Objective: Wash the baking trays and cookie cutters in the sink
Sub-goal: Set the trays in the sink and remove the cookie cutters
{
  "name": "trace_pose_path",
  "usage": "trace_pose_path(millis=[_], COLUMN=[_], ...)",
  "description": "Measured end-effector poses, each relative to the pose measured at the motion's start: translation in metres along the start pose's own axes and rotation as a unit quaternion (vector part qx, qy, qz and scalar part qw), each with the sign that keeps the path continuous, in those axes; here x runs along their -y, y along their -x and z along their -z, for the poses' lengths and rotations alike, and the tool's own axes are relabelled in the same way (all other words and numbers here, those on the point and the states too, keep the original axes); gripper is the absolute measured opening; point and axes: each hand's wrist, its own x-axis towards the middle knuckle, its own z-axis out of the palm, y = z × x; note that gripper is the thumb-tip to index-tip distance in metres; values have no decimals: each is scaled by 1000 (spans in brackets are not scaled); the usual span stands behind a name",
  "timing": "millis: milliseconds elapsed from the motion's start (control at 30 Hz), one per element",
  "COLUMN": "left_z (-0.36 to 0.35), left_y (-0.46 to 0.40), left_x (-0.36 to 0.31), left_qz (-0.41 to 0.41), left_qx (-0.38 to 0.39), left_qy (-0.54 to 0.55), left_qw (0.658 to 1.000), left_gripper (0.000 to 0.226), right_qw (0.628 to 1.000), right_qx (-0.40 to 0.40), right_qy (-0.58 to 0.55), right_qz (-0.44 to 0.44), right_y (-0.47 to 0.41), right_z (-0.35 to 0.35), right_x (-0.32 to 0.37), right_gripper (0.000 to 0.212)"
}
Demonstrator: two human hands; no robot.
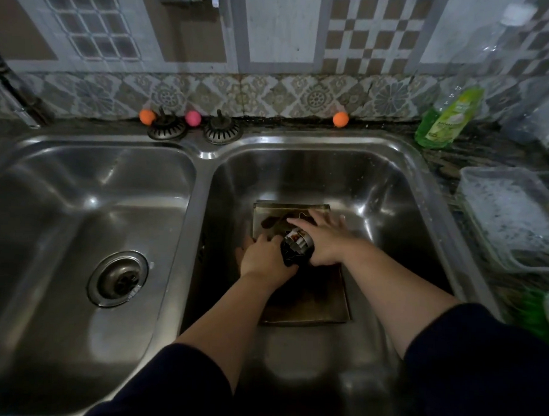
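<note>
Dark sleeves (173, 381) close up | left hand (267, 257) holding cookie cutters (298, 241) | right hand (323, 237) flat, fingers wide, on baking tray (310, 305) in right sink (392, 187) | could drop slippery cutters

Dark speckled worktop (474, 155) wraps a steel double sink (203, 161). In the basin where the fingers (300, 221) are working, a baking tray (310, 305) lies flat on the bottom. Beyond the fingers, along the back ledge, sit two sink strainers (167, 128), two orange balls (340, 119) and a pink ball (193, 118). To the right of the fingers a green soap bottle (447, 120) stands on the worktop, with a clear plastic tub (509, 216) nearer.
</note>
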Motion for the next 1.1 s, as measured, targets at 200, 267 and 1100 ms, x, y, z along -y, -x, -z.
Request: trace_pose_path(millis=[200, 267, 1100], left_z=[-1, -2, 14], left_y=[0, 1, 55], left_x=[-6, -8, -59], left_qz=[10, 16, -109], left_qx=[-3, 2, -40], left_qy=[-40, -52, 35], left_qw=[999, 999, 993], left_gripper=[52, 53, 51], right_qw=[999, 998, 966], right_qx=[-44, -52, -134], right_qy=[-16, -30, -215], right_qz=[25, 23, -58], right_y=[-2, -3, 103], right_z=[-11, -13, 5], right_x=[-2, -3, -23], right_gripper=[76, 72, 59])
